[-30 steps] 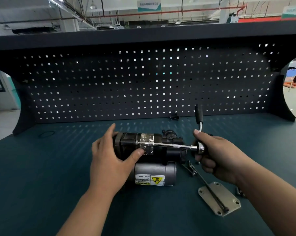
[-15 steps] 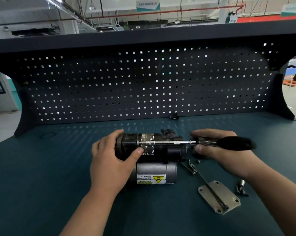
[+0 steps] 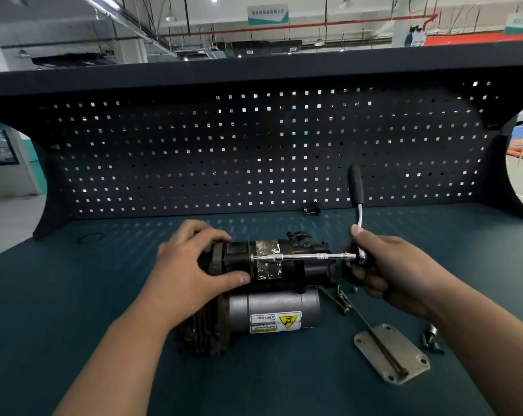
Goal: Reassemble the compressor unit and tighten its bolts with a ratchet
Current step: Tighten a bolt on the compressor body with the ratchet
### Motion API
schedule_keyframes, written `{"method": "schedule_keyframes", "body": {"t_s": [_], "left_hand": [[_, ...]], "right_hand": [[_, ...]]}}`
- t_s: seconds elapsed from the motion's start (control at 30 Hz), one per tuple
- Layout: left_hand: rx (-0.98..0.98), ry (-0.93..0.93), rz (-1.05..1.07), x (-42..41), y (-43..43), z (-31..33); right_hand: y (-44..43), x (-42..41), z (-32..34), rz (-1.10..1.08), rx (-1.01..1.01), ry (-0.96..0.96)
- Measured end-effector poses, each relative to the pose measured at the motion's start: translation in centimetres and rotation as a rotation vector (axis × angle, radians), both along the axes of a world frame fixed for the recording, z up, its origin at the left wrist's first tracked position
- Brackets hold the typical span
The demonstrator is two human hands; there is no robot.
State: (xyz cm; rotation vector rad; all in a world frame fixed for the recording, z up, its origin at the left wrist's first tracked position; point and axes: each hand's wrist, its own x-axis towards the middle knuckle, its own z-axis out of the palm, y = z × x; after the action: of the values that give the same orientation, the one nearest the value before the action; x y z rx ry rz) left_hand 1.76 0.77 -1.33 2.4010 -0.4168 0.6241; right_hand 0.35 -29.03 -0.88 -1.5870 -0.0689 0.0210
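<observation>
Broadly, a dark teal bench (image 3: 74, 295) fills the lower view, backed by a black pegboard (image 3: 254, 151) pierced with small square holes. At the bench's middle, lying on its side, is the compressor unit (image 3: 296, 274): a black, ribbed body on top, with a patch of crinkled foil tape (image 3: 267, 265) around its middle, and a smooth silver cylinder (image 3: 272, 304) along its near side. A white label (image 3: 275, 322) on the cylinder carries a yellow warning triangle and, read upside down, "Do NOT touch"; its other lines are too small to read. The left hand (image 3: 188, 280) holds the unit's left end, fingers draped over the top and thumb pressed along the front. The right hand (image 3: 395, 271) grips the head of the ratchet (image 3: 356, 190), fingers curled and thumb up its shank, with the black handle standing upright. From the head a chrome extension bar (image 3: 311, 256) runs level across the unit's upper face to the foil tape. To the right, a grey metal plate (image 3: 404, 346) with corner holes lies flat, a long dark rod (image 3: 374, 334) resting across it. Loose bolts (image 3: 342, 298) lie just beside the unit's right end, and small dark sockets (image 3: 431, 340) sit near the plate. A dark fitting (image 3: 311, 209) sits at the foot of the pegboard, and a thin black ring (image 3: 90, 237) lies far left. A hanging sign (image 3: 267, 14) overhead is too blurred to read.
</observation>
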Motion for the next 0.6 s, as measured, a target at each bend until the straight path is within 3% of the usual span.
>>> {"method": "schedule_keyframes", "body": {"t_s": [0.27, 0.43, 0.6], "left_hand": [[-0.116, 0.243, -0.177, 0.7, 0.7, 0.4], [-0.15, 0.315, -0.233, 1.2, 0.7, 1.2], [-0.185, 0.322, -0.206, 1.2, 0.5, 0.9]], "right_hand": [[-2.3, -0.6, 0.3, 0.056, -0.431, -0.391], [-1.7, -0.4, -0.2, 0.033, -0.182, -0.295], [-0.8, 0.0, -0.8, -0.033, -0.187, -0.308]]}}
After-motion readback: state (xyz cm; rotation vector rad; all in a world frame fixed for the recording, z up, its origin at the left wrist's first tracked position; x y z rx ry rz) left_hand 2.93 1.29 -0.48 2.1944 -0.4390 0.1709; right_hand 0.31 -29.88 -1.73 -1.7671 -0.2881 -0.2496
